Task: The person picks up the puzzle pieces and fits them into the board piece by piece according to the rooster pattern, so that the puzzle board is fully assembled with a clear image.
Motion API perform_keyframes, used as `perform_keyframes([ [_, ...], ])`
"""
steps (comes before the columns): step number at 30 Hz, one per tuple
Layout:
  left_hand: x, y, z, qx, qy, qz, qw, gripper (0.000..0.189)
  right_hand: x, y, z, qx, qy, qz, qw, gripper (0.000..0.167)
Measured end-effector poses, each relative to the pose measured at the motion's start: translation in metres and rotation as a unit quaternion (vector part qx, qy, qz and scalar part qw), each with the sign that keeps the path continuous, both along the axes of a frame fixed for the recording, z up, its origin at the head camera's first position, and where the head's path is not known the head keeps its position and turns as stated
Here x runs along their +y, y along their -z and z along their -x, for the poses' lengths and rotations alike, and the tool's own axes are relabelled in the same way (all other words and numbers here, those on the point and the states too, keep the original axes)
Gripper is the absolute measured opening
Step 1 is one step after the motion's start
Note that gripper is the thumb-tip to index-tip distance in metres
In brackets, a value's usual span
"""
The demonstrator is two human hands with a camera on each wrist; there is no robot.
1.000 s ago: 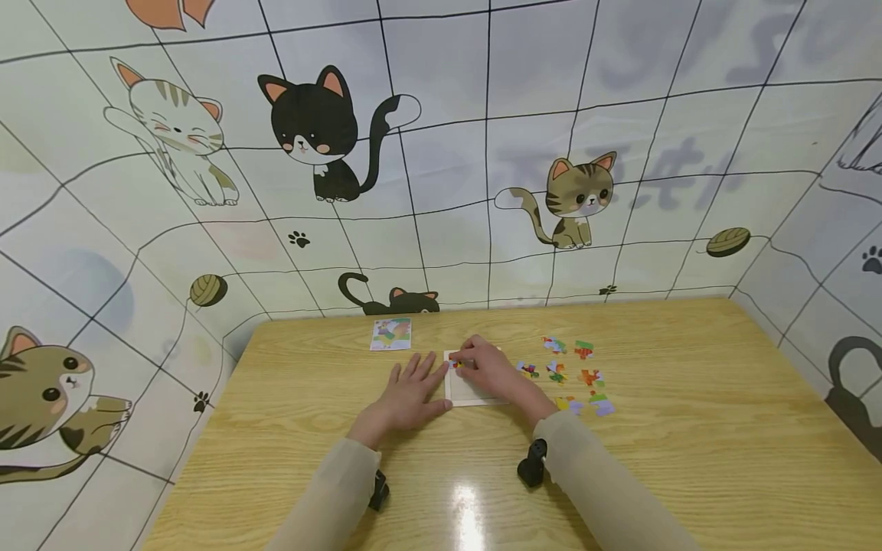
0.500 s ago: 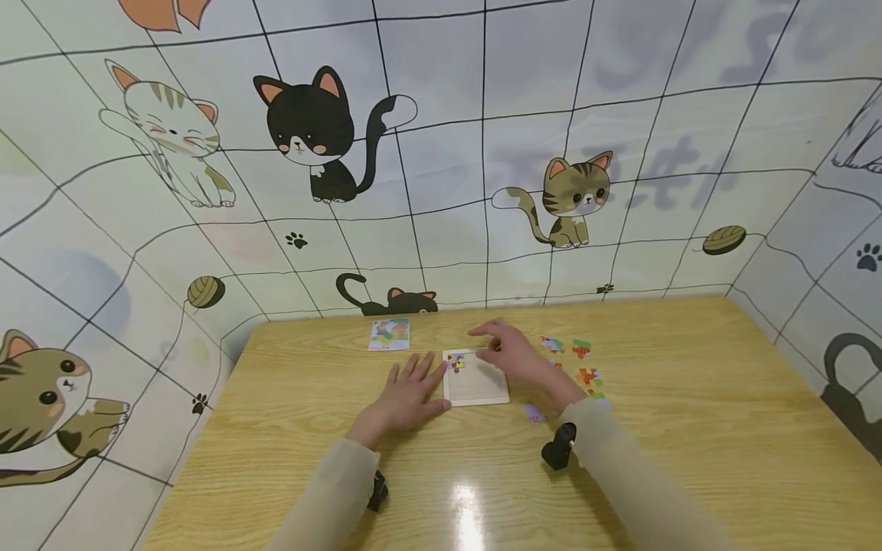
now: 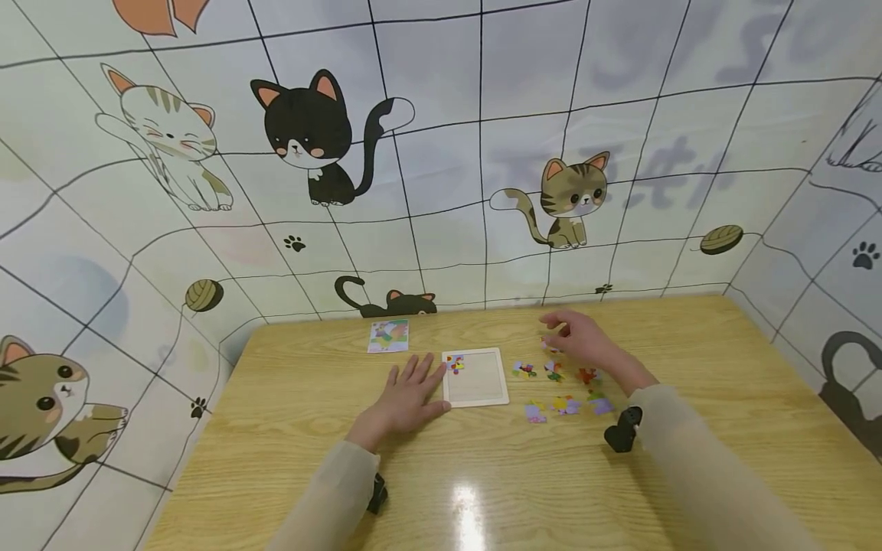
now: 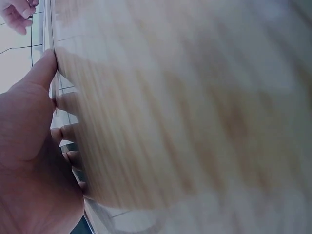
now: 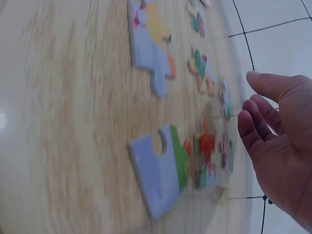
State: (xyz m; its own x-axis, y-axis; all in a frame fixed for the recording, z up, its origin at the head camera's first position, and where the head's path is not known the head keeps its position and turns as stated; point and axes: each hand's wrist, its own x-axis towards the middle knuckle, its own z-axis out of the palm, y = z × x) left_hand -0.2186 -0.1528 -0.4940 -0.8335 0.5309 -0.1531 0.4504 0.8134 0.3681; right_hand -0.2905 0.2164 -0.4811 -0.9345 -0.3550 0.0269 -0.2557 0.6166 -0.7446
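My left hand (image 3: 406, 398) lies spread on the table, its thumb and index fingertips right at the left edge of a square puzzle tray (image 3: 482, 385). In the tray's far left corner sits one colourful jigsaw piece (image 3: 455, 363). Over the far row of loose pieces hovers my right hand (image 3: 584, 338), partly covering them in the head view. Its fingers are loosely bent, with a gap to the thumb and nothing held in the right wrist view. Nearer lie a purple-and-green jigsaw piece (image 5: 158, 170), a purple-and-yellow piece (image 5: 150, 44) and a red-and-green piece (image 5: 205, 151).
A printed picture card (image 3: 388, 337) lies at the back left of the wooden table (image 3: 310, 383). More jigsaw pieces (image 3: 524, 370) lie spread right of the tray. A cat-patterned wall (image 3: 455, 191) stands behind the table's far edge.
My right hand has let go of the jigsaw piece in the tray's corner and moved right, to the far loose pieces. My left hand stays at the tray.
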Motion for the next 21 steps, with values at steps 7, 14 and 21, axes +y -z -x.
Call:
perform_keyframes([
  [7, 0.000, 0.001, 0.000, 0.001, -0.002, 0.009, 1.0000, 0.073, 0.017, 0.005, -0.001, -0.006, 0.002, -0.020, 0.9998, 0.044],
  [14, 0.000, 0.003, 0.001, -0.005, -0.004, 0.002, 1.0000, 0.073, 0.018, 0.009, -0.001, -0.028, 0.007, -0.020, 0.9994, 0.045],
  [21, -0.001, 0.008, 0.001, 0.004, -0.001, -0.011, 0.9999, 0.074, 0.019, 0.015, 0.000, -0.015, 0.007, -0.027, 0.9995, 0.040],
])
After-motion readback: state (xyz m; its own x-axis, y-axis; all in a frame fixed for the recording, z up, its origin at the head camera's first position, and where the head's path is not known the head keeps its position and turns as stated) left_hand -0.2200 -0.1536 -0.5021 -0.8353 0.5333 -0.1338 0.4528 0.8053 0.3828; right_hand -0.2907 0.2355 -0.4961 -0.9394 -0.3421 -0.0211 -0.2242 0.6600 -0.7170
